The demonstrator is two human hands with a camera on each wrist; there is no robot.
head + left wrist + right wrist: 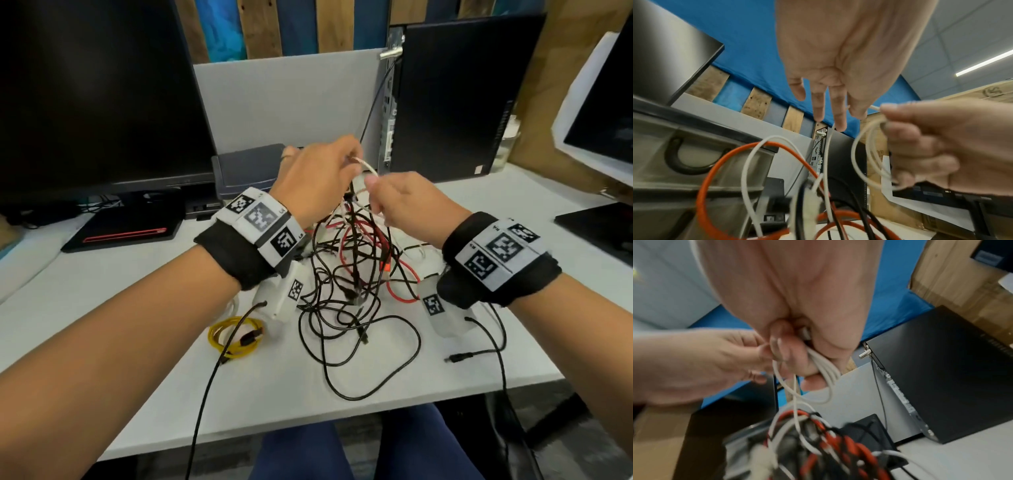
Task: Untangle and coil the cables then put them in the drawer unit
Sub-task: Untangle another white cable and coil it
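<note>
My right hand grips a small coil of white cable above the table. In the right wrist view my fingers are curled round its loops. My left hand pinches the same cable's free run just left of the coil, its other fingers hanging straight. The coil trails down into a tangle of black, red and white cables that hangs below both hands. A coiled yellow cable lies front left. The grey drawer unit stands behind my left hand.
A large monitor fills the back left, with a black and red device under it. A black computer tower stands back right, and another monitor at the far right. Black leads run off the table's front edge.
</note>
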